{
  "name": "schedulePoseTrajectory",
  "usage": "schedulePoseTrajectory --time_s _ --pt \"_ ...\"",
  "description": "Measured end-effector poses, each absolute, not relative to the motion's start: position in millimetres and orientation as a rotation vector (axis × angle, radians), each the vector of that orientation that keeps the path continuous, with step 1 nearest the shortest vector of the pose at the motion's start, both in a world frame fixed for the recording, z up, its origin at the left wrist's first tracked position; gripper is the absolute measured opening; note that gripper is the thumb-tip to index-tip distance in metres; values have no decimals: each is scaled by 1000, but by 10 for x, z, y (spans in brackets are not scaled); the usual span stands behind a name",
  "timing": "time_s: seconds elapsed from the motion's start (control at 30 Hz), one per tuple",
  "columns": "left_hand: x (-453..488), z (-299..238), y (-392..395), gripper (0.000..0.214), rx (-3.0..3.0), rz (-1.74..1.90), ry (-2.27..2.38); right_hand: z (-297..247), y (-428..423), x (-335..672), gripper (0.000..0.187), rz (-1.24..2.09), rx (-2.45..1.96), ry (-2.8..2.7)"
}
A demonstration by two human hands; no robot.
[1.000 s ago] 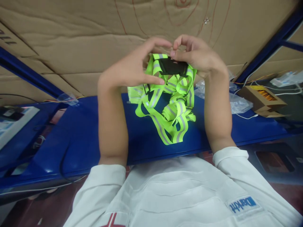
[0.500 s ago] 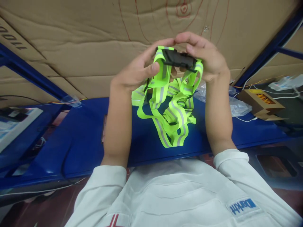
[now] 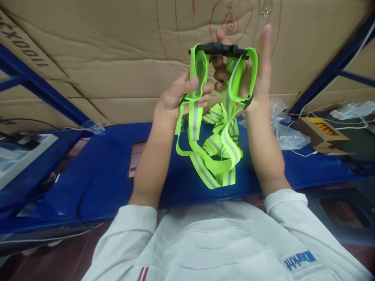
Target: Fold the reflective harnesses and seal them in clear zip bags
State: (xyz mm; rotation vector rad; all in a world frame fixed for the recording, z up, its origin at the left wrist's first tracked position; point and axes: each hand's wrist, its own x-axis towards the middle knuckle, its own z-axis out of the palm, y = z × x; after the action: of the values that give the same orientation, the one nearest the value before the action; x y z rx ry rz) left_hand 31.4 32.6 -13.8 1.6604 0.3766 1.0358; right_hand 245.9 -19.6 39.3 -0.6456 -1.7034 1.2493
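fingers of the left hand (image 3: 184,93) pinch the yellow-green strap (image 3: 194,123), while those of the right hand (image 3: 261,80) sit half-curled and spread behind it, thumb standing clear. just above the left fingertips the black buckle (image 3: 221,49) looks joined, but strap below both hands remains loosely looped and bunched. against half a second ago, the buckle is higher and the right thumb is off it.

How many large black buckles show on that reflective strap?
1: the large black buckle, at the top of the reflective strap, in front of the right hand. More could be hidden in the tangle.
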Motion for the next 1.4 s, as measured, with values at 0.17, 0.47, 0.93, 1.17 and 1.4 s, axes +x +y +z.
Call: schedulePoseTrajectory --time_s 0.17,0.47,0.93,1.17,1.4 --pt "464 -48 209 42 1548 1390 420 256 -139 2286 41 1339 -497 -1500" --pt "514 87 139 31 1329 1704 432 191 -225 2327 15 1022 -568 -1928" --pt "366 121 156 64 1533 1568 295 284 -175 2366 39 487 -891 -2026" --pt "423 142 106 48 1523 1697 448 422 -356 2433 42 326 -1028 -1957" --pt "569 74 143 33 1515 1690 369 342 -308 2350 26 455 -1024 -1798"
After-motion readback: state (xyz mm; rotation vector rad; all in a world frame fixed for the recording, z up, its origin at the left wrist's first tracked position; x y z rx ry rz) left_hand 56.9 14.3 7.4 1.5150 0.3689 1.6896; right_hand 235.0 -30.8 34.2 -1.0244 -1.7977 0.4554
